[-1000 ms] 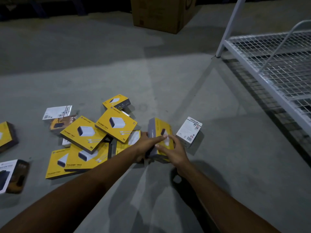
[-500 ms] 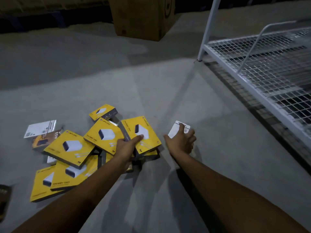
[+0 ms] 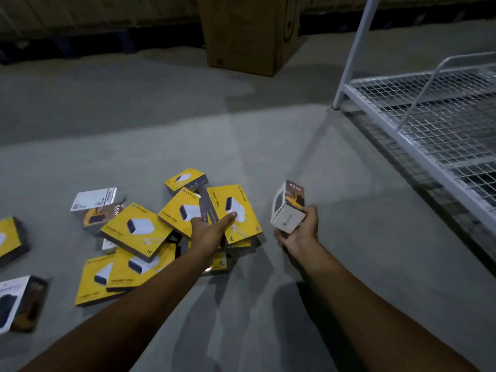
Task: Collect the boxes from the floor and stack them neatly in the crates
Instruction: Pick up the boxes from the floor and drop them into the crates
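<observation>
The small white box [image 3: 288,208], marked 65W on its dark upper face, is off the floor, gripped from below in the right hand [image 3: 298,232]: the fingers curl round its underside and the thumb presses its near corner, so it sits tilted above the fingertips. To the left of those fingers, the left hand [image 3: 208,232] reaches onto the pile with its fingers spread and flat; the forefinger lies across the face of the yellow box [image 3: 233,210] on top of the heap, touching it but not closed round anything. More yellow boxes [image 3: 137,229] fan out beyond and left of that hand, overlapping one another, with a white-backed box [image 3: 94,199] and a brownish one under it farther left, and two more at the frame's left edge. Right of the gripping hand stands a white wire rack [image 3: 429,124]; a brown carton [image 3: 249,33] sits far ahead. No crate is visible. The step in hand looks like gathering several boxes before carrying them. To do it well, I would slide the left thumb under the yellow box's near edge and pinch it flat, then square the white box against it, edges aligned, so the bundle will not splay. The risk is dragging neighbouring boxes and scattering the pile further.
</observation>
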`<state>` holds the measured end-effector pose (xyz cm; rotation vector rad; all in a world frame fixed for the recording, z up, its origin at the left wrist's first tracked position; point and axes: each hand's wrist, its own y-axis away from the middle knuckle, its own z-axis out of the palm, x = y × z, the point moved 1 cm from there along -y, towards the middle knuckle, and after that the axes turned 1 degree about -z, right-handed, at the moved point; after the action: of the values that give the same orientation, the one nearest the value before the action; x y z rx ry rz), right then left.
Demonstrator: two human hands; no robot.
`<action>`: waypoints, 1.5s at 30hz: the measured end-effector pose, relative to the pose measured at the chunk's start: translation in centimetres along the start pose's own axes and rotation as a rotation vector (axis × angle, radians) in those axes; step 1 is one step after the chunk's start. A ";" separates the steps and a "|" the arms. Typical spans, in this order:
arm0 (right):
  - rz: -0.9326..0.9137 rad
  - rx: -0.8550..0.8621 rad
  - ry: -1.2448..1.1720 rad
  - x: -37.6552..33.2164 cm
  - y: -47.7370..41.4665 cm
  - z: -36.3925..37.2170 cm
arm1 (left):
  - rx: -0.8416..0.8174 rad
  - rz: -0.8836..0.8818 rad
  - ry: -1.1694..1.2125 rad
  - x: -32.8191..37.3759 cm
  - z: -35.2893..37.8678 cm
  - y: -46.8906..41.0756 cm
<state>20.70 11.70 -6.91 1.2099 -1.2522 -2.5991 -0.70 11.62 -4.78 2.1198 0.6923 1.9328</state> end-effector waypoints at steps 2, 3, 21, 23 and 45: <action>0.055 -0.102 -0.006 0.5 1.9 1.0 | 0.026 -0.016 -0.010 0.7 0.1 0.4; 0.061 -0.143 0.036 0.9 2.8 1.4 | 0.032 -0.022 -0.002 1.1 0.2 0.8; -0.186 -0.414 0.274 -9.4 16.0 6.7 | -0.181 0.188 0.128 16.2 -1.1 11.3; -0.175 -0.407 0.270 -13.2 20.2 8.1 | -0.227 0.161 0.168 21.1 -1.8 14.1; -0.743 -0.282 0.425 -48.5 73.5 22.9 | -0.561 0.127 0.379 71.5 -11.7 52.0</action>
<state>17.88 -7.63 81.97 2.3163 -0.3741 -2.5399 1.72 -2.96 83.21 1.5083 0.0385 2.2801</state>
